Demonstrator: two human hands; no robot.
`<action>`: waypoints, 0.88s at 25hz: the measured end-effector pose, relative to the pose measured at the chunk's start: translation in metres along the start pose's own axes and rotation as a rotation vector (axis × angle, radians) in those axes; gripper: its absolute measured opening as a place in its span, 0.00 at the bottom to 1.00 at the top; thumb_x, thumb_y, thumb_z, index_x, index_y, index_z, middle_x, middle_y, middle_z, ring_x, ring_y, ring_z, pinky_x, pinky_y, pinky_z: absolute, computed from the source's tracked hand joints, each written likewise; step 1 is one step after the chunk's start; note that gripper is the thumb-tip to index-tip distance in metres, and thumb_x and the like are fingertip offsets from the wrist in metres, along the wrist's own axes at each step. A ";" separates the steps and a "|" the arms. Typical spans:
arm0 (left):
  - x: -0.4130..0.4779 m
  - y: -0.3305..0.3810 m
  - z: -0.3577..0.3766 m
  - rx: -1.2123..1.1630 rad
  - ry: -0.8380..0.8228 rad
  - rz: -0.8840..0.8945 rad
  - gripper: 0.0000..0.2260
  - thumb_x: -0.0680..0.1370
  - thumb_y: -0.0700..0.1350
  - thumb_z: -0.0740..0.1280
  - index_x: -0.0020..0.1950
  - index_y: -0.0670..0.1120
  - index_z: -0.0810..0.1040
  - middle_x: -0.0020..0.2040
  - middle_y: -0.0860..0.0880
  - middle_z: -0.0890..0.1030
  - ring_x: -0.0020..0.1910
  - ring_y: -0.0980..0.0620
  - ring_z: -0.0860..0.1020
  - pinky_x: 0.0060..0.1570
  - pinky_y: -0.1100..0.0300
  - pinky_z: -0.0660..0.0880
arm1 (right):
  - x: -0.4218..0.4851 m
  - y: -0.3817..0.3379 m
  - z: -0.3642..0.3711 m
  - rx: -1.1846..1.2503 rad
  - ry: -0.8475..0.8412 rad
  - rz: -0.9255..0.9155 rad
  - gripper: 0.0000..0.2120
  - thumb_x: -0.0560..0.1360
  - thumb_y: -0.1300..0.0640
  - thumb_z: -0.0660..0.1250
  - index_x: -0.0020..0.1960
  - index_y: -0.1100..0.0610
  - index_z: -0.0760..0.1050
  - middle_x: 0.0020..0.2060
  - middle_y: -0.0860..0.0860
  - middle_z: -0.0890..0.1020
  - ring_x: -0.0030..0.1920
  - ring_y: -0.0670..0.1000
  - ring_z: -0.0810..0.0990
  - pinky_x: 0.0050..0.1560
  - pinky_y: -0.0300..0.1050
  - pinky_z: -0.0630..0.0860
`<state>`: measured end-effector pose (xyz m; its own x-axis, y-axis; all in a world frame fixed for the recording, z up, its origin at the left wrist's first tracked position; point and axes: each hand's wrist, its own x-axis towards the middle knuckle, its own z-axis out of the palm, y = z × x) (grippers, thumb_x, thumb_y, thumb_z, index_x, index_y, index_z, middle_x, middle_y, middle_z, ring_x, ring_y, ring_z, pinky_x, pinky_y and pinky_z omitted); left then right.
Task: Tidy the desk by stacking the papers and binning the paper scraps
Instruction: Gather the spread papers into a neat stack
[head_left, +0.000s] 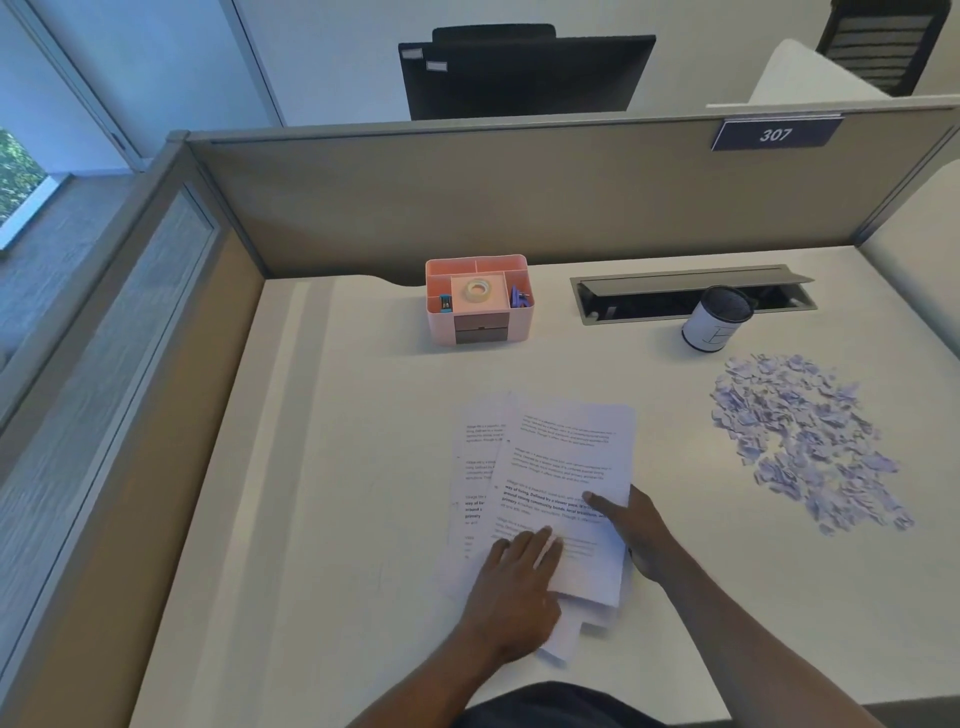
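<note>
Holding the fanned papers (566, 452), long axis away from the body, flat under straight fingers of the left hand (511, 582) and pinched at their right edge by the right hand (641, 535), with paper scraps (800, 441) well right of them, nearer that hand.

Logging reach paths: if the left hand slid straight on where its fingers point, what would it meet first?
The left hand rests on the papers; beyond their far edge the desk looks free, until perhaps the cup, depth unclear.
</note>
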<state>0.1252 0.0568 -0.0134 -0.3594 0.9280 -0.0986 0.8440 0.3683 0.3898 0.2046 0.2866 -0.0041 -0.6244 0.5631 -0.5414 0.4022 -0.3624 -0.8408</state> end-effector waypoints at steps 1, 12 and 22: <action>-0.002 -0.002 -0.002 -0.009 -0.024 0.023 0.31 0.79 0.59 0.64 0.82 0.51 0.68 0.83 0.51 0.68 0.80 0.50 0.67 0.81 0.48 0.60 | 0.001 0.004 -0.002 -0.007 -0.005 -0.003 0.20 0.74 0.54 0.77 0.65 0.52 0.79 0.59 0.52 0.85 0.55 0.54 0.86 0.57 0.55 0.82; 0.033 -0.082 -0.077 -0.755 0.272 -0.774 0.29 0.84 0.45 0.68 0.83 0.43 0.63 0.78 0.44 0.72 0.66 0.45 0.78 0.64 0.51 0.76 | -0.011 0.001 -0.011 0.079 -0.019 0.011 0.21 0.75 0.58 0.76 0.66 0.58 0.78 0.60 0.56 0.85 0.59 0.61 0.84 0.64 0.67 0.76; 0.044 -0.090 -0.120 -1.534 0.034 -0.587 0.15 0.84 0.39 0.67 0.71 0.40 0.79 0.63 0.38 0.85 0.62 0.34 0.84 0.63 0.36 0.81 | -0.032 -0.048 -0.004 0.146 -0.243 -0.029 0.21 0.81 0.61 0.67 0.74 0.57 0.71 0.67 0.58 0.80 0.66 0.62 0.79 0.67 0.66 0.74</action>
<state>-0.0145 0.0578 0.0570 -0.4942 0.6810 -0.5403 -0.5550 0.2313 0.7991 0.2079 0.2895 0.0532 -0.7832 0.3868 -0.4869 0.2924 -0.4620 -0.8373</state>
